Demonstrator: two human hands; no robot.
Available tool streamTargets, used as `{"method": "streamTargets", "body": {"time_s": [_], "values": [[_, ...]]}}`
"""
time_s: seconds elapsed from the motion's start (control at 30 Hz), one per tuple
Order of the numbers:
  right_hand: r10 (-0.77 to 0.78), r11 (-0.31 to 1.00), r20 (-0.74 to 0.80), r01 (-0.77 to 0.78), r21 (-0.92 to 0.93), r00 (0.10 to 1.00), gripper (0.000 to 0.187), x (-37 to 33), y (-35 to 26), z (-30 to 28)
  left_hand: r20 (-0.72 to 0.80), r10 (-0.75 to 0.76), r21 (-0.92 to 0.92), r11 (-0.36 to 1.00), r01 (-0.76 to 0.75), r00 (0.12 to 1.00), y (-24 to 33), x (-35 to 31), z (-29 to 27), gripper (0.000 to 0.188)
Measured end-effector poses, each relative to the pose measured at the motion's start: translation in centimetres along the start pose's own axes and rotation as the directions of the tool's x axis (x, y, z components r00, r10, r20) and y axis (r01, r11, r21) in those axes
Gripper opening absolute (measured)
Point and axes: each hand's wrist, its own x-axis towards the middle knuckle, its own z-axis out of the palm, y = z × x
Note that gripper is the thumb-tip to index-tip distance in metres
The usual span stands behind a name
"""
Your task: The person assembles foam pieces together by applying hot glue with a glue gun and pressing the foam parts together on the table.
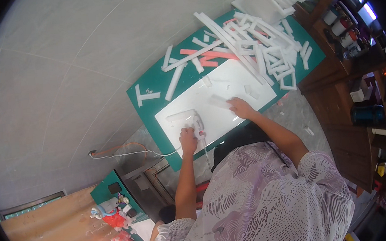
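Observation:
My left hand [188, 140] is closed at the side of a white hot glue gun [199, 125], its fingers curled about where the handle lies. A glue stick [207, 153] pokes out of the gun's rear end, toward me. Just beyond the gun, white foam strips [180, 116] lie on a glossy white board [223, 122]. Between the fingers and thumb of my right hand [242, 108] is one end of a short white foam strip [219, 100], slightly blurred, which points left over the board.
Under the board is a green table [148, 107]. White foam strips and frames [267, 52] pile up at its far right, with pink strips [217, 53] among them. A white cord [122, 154] runs left to the wall. Another person's arm [154, 236] shows at lower left.

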Motion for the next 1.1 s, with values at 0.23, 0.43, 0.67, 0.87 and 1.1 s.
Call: {"method": "streamTargets", "body": {"time_s": [0.23,0.43,0.67,0.87,1.1], "values": [[0.033,0.989,0.040,-0.039,0.142,0.999,0.033,-1.7,-0.6,-1.7,0.055,-0.006,-0.039,0.999,0.009,0.998,-1.2,-0.2,-0.4,0.041],[0.176,0.849,0.260,-0.280,0.449,0.950,0.039,-2.4,-0.7,-4.4,-0.157,-0.023,-0.178,0.984,-0.006,0.987,3.8,0.3,-2.4,0.038],[-0.115,0.646,0.543,-0.353,0.677,0.832,0.032,-1.8,-2.8,-7.1,0.078,-0.271,-0.854,0.478,0.205,0.959,16.0,2.8,-2.2,0.032],[-0.040,0.904,0.265,-0.078,0.421,0.964,0.026,-1.2,-0.3,-6.7,0.070,-0.420,-0.895,0.374,0.243,0.905,17.3,2.4,0.5,0.025],[0.130,0.981,-0.063,-0.138,-0.134,0.989,0.053,1.1,3.5,-9.6,0.203,-0.507,-0.932,0.161,0.324,0.837,18.3,-0.2,-1.0,0.033]]}}
